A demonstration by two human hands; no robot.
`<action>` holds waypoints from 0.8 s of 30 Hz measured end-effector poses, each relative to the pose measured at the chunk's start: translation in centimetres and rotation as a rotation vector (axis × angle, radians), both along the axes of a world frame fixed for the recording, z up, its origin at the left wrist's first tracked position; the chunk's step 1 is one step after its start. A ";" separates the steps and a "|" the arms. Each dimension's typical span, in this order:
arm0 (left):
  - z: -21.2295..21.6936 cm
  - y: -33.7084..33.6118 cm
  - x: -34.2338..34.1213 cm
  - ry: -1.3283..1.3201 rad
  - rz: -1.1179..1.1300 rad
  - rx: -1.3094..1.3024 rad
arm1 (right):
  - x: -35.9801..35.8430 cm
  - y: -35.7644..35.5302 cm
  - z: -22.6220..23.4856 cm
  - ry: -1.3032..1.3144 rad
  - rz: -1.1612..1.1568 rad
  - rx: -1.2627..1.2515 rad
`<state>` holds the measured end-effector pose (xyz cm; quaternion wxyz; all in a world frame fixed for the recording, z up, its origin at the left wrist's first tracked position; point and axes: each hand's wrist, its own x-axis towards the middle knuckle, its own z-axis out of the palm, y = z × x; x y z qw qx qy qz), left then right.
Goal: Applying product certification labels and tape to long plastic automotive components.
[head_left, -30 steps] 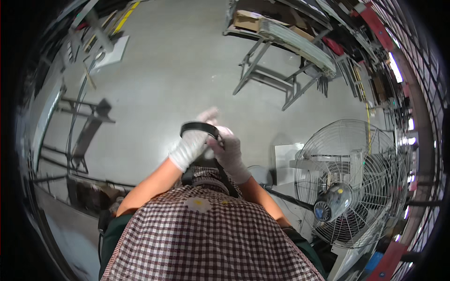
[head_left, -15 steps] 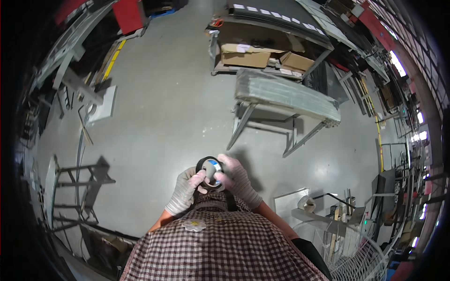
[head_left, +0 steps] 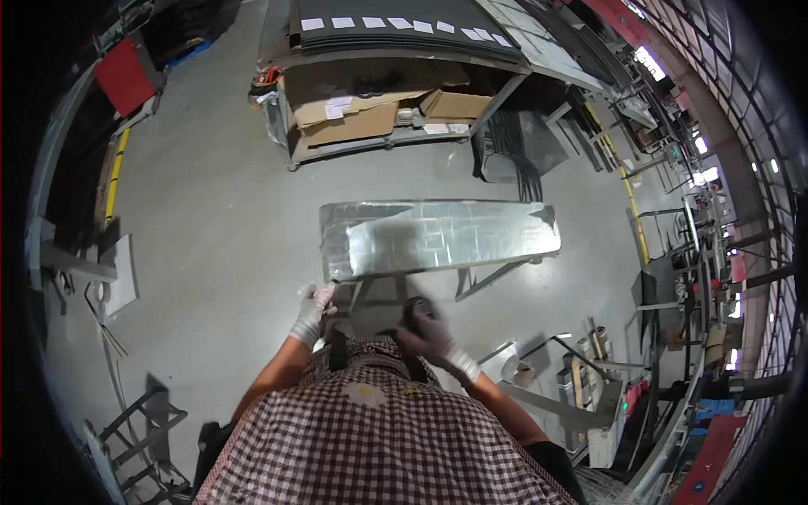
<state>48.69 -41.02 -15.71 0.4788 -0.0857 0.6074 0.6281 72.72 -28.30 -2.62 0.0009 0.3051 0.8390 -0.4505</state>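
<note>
My right hand [head_left: 433, 341], in a pale glove, is closed round a roll of black tape [head_left: 417, 310] in front of my waist. The roll is turned partly edge-on and somewhat blurred. My left hand [head_left: 312, 313], gloved too, holds nothing, its fingers loosely apart. It is nearest the front left corner of a narrow bench [head_left: 446, 238], whose top is covered in shiny, wrinkled film. Whether the fingertips touch that corner I cannot tell.
Beyond the bench stands a metal table with dark sheets [head_left: 404, 42] on top and cardboard boxes [head_left: 349, 126] on its lower shelf. A metal frame stand [head_left: 143, 429] is at the lower left. Tubes and bars [head_left: 589, 370] crowd the right.
I have come closer to the bench, which now lies straight ahead. My left hand has let go of the tape roll and moved left; my right hand keeps it.
</note>
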 end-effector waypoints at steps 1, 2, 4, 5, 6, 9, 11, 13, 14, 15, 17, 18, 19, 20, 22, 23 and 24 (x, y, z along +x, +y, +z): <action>0.5 2.6 -0.8 -0.112 -0.065 0.016 | 1.0 2.1 -1.6 0.123 -0.160 -0.009; 0.8 4.8 -1.6 -0.220 -0.127 0.030 | 1.6 4.8 -2.3 0.106 -0.282 -0.041; -0.3 6.2 -2.5 -0.324 -0.104 0.195 | 1.3 10.0 -0.9 0.047 -0.443 -0.074; -1.0 6.8 -2.7 -0.415 -0.072 0.374 | 0.2 12.3 -0.1 0.150 -0.485 -0.024; -3.4 7.4 -2.6 -0.254 -0.036 0.465 | -0.4 15.1 -1.0 0.316 -0.506 -0.010; -3.2 9.0 -5.3 -0.147 -0.064 0.165 | -1.1 25.3 -2.7 0.055 -0.565 0.280; -4.6 10.2 -8.1 -0.422 0.082 0.233 | -3.9 32.5 -2.1 0.082 -0.579 0.352; -0.9 16.1 -10.6 -0.336 0.233 0.253 | -5.0 40.8 -5.3 -0.268 -0.534 0.518; -1.6 16.2 -11.7 -0.240 0.285 0.307 | -6.0 43.6 -6.6 -0.319 -0.440 0.497; -2.6 16.9 -13.2 -0.144 0.325 0.374 | -7.1 46.7 -8.4 -0.365 -0.354 0.490; -1.2 21.1 -15.5 -0.132 0.337 0.363 | -5.3 52.8 -14.3 -0.456 -0.271 0.347; -0.2 23.6 -16.8 -0.182 0.330 0.314 | -5.3 55.2 -16.0 -0.548 -0.179 0.206; 0.5 24.9 -18.2 -0.223 0.340 0.260 | -6.7 55.8 -16.7 -0.538 -0.170 0.209; 0.6 25.9 -19.7 -0.188 0.370 0.224 | -8.2 55.6 -17.0 -0.529 -0.151 0.163; 0.7 28.1 -22.4 -0.139 0.364 0.182 | -10.3 55.1 -16.8 -0.517 -0.141 0.120; 0.3 29.0 -24.0 -0.100 0.354 0.132 | -11.4 54.9 -16.4 -0.546 -0.155 0.063; -0.2 29.9 -25.6 -0.130 0.364 0.108 | -12.2 54.4 -15.9 -0.576 -0.172 0.005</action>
